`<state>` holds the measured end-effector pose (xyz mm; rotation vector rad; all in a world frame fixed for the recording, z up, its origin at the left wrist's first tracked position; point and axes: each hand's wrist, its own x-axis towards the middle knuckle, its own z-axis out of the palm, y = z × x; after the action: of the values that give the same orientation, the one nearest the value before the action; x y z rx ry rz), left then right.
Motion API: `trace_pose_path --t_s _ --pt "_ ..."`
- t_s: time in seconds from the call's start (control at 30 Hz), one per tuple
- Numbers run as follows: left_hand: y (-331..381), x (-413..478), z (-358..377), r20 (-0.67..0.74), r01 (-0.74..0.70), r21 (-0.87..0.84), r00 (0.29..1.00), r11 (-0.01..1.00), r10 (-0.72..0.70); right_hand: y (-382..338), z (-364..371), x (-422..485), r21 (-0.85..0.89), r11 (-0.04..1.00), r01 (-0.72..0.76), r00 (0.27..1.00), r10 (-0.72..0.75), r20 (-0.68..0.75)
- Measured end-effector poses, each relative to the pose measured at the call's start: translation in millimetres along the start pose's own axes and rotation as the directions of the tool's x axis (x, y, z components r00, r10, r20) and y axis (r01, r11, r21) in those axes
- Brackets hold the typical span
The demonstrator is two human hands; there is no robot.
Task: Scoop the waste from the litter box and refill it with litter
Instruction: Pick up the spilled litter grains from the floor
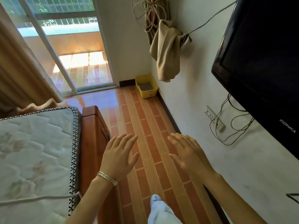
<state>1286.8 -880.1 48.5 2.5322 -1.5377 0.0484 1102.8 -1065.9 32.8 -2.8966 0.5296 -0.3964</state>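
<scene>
Both the left hand (119,156) and the right hand (188,153) hovered flat, fingers spread and holding nothing, while the yellow litter box (146,85) sat far off in the corner, where hanging cables (233,125) might snag a passing arm.

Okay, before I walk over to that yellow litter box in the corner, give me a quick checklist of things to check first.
1. Hands free: left hand and right hand both open, holding nothing: ok.
2. Target found: litter box, yellow, standing in the far corner: ok.
3. Way there: no object seen on the tiled floor between you and the box: ok.
4. Scoop ready: none in view: not ok.
5. Refill supply ready: none in view: not ok.
6. Waste to scoop: grey litter shows inside, too far to make out clumps: cannot tell.
</scene>
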Motion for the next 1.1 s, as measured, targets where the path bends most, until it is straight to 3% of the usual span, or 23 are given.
trace_pose_path --t_s 0.6,0.93,1.1 --pt "-82 192 10 -0.062 0.107 0.014 0.992 0.994 -0.106 64 37 218 0.115 0.991 0.064 0.998 -0.065 0.004" --pt "-192 291 7 -0.051 0.009 0.035 0.999 0.999 -0.007 50 78 346 0.059 0.998 0.034 0.999 -0.035 0.022" --pt "-249 337 11 -0.004 -0.057 0.044 0.998 0.997 0.057 39 89 407 0.042 0.999 -0.030 0.999 0.032 -0.039"
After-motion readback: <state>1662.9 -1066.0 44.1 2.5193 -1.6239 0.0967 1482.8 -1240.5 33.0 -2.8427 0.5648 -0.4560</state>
